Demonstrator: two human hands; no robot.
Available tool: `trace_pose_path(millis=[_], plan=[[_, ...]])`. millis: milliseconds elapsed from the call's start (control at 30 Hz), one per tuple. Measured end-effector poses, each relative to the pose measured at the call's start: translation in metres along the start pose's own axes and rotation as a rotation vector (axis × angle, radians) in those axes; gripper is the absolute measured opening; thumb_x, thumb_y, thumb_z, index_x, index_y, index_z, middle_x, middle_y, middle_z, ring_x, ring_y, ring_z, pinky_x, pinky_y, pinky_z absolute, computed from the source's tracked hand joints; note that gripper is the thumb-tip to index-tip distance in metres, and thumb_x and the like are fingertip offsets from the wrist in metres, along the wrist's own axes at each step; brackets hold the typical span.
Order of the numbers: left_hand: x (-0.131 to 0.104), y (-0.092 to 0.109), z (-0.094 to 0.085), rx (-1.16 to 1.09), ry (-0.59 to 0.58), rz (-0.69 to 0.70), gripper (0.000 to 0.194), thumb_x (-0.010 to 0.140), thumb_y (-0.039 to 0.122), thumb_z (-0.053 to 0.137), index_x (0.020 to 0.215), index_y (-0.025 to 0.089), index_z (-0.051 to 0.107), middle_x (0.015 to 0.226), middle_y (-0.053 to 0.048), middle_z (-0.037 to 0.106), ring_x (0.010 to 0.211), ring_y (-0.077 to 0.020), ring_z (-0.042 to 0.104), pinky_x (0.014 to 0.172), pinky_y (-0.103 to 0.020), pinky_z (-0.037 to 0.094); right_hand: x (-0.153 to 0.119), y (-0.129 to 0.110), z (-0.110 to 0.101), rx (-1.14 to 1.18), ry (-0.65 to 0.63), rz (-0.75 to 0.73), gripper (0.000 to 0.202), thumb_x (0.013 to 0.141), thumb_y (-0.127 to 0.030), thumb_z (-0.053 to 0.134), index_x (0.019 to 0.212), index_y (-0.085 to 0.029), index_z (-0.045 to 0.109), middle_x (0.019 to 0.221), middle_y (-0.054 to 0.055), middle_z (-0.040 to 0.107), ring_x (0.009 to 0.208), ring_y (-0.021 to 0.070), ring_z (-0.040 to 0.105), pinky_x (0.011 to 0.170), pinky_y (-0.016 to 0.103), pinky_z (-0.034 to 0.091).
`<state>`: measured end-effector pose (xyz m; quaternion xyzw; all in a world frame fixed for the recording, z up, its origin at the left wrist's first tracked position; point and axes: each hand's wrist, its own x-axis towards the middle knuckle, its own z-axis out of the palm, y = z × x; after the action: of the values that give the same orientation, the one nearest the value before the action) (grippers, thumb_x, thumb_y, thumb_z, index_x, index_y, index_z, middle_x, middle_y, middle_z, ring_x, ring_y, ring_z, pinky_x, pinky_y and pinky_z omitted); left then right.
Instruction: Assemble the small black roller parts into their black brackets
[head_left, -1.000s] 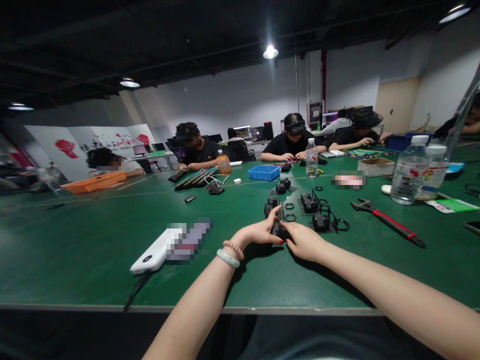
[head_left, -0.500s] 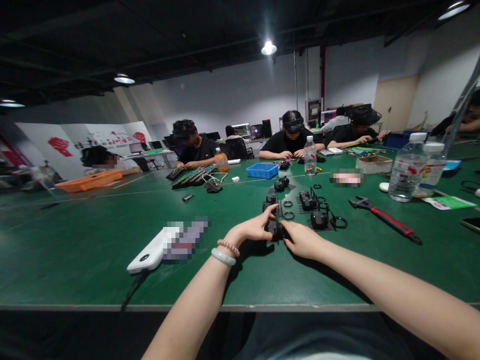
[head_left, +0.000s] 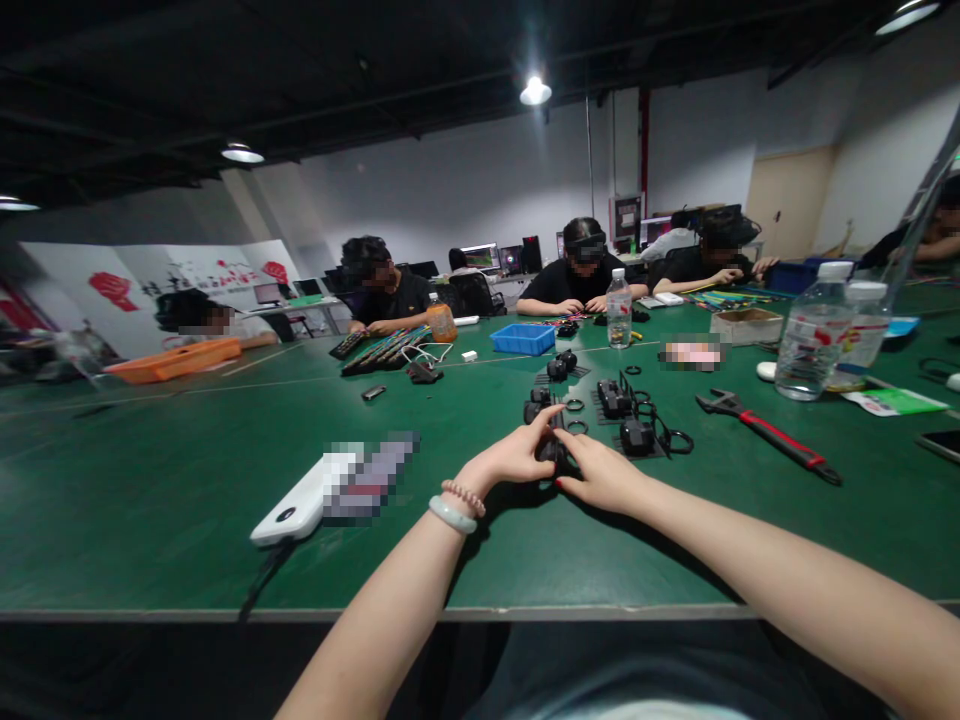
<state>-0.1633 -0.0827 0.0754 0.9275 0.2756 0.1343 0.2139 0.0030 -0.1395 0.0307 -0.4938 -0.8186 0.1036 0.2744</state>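
Note:
A small black part point(head_left: 552, 455) sits on the green table between my two hands. My left hand point(head_left: 519, 452) closes on its left side with thumb and fingers. From the right, my right hand point(head_left: 598, 470) grips the same part, its fingers reaching over the top and front, so much of the part is hidden. Just beyond my fingers lies another black part point(head_left: 537, 404), with black rings point(head_left: 576, 427) beside it. More black assemblies point(head_left: 637, 436) with comb-like pieces stand to the right of my hands.
An adjustable wrench point(head_left: 772, 438) and water bottles point(head_left: 814, 335) are on the right. A white device point(head_left: 304, 500) with a cable lies left. A blue tray point(head_left: 523, 340) and an orange tray point(head_left: 176, 361) stand farther back. Several people sit across the table.
My right hand has shifted slightly left, its fingers now further over the black part. My left hand stays at the part's left side. The whole view has shifted slightly.

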Motion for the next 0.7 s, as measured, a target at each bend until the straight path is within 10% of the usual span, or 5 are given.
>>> trace_pose_path(millis=[700], plan=[[-0.0017, -0.0065, -0.0025, 0.089, -0.004, -0.043, 0.085, 0.059, 0.014, 0.052, 0.134, 0.023, 0.011, 0.096, -0.004, 0.055, 0.082, -0.0191, 0.056, 0.073, -0.03, 0.043, 0.0, 0.0002, -0.005, -0.068, 0.008, 0.13, 0.066, 0.074, -0.04, 0.055, 0.132, -0.023, 0.028, 0.113, 0.011, 0.052, 0.101, 0.0253, 0.053, 0.082, 0.032, 0.04]])
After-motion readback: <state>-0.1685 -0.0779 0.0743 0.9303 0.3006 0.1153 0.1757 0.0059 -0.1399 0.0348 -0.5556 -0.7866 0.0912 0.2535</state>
